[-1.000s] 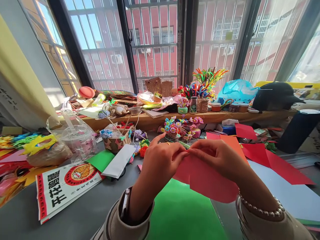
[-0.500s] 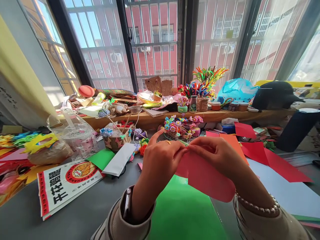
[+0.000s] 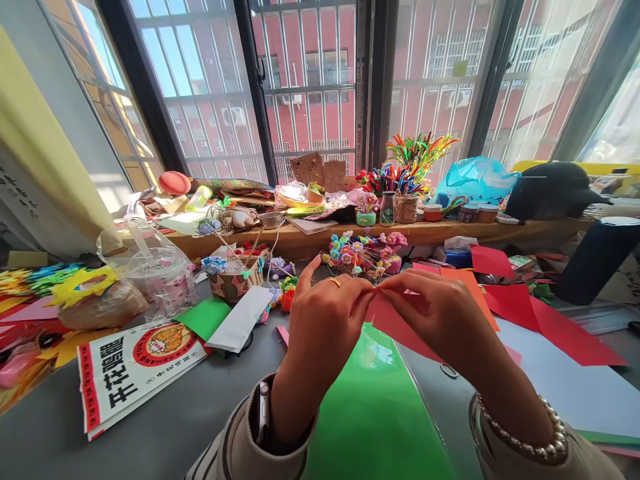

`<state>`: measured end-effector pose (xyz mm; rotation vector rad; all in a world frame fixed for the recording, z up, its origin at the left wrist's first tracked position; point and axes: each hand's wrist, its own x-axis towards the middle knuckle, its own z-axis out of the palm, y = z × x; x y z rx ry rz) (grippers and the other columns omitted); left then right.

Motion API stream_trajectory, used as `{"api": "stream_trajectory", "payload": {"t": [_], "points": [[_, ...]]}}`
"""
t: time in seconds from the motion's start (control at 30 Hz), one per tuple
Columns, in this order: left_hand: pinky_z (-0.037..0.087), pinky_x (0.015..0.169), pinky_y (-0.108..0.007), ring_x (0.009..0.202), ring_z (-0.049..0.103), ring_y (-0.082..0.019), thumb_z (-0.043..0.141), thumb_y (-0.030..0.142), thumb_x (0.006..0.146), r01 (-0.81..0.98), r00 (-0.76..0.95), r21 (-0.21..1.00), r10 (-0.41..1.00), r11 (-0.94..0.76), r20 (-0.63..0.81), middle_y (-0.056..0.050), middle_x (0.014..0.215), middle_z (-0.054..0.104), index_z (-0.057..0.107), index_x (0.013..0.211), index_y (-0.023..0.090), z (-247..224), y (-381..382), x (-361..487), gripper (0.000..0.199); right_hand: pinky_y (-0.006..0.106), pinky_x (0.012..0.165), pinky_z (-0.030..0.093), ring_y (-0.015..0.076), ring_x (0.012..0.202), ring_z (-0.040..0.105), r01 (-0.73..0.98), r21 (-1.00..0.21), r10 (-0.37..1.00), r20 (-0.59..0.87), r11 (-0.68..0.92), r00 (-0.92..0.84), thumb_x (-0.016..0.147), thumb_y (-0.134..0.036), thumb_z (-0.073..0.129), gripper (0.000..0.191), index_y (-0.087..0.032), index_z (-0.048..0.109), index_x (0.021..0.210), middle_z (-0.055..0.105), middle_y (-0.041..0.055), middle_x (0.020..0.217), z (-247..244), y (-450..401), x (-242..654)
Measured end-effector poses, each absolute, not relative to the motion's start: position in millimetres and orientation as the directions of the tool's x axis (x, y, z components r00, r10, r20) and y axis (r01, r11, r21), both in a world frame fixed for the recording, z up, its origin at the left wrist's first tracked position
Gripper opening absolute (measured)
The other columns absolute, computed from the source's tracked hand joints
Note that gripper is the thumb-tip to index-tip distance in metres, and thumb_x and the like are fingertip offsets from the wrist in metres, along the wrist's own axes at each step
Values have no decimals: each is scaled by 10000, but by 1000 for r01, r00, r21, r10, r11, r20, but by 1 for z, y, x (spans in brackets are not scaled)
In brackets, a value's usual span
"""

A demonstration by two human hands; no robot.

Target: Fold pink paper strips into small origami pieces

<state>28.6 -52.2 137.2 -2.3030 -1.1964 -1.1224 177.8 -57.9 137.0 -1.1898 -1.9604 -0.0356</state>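
Both of my hands meet above a glossy green sheet [image 3: 380,407] in the middle of the desk. A pinkish-red piece of paper [image 3: 397,327] hangs at the fingertips, seen nearly edge-on. My left hand [image 3: 325,327], wearing a ring and a watch, pinches its near edge with thumb and fingers while the index finger points up. Close beside it, my right hand [image 3: 440,313] pinches the same edge and hides much of the paper. A beaded bracelet circles the right wrist.
Pipe-cleaner flowers [image 3: 350,253] stand just beyond my hands. Red paper sheets [image 3: 565,327] and a white sheet [image 3: 565,387] lie to the right. A printed paper bag [image 3: 145,373] and a plastic cup [image 3: 160,273] are at left. A dark bottle [image 3: 595,260] stands far right.
The paper has turned from facing me to nearly edge-on, its lower part swinging back behind my right hand. My fingertips stay together at its edge.
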Motion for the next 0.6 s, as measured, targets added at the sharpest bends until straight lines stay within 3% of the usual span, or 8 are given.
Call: {"api": "stream_trajectory", "payload": {"t": [0.2,0.6], "points": [[253,949,-407,570,573,-119,451,252,775,860,297,-2,497,-511,815,21,603,635,611,741,204,135,-57,37,170,256,610,395,164,678,551,818,-233,640,742,526,-200,779,-205,446,167,-173,608,757,621,37,700,136,-61,169],[253,950,-405,562,566,-113,415,191,786,863,322,-66,445,-502,836,23,586,621,602,717,190,134,-58,39,199,266,632,388,169,698,537,797,-231,627,747,558,-223,789,-216,434,175,-170,599,754,613,44,718,136,-61,170]]}}
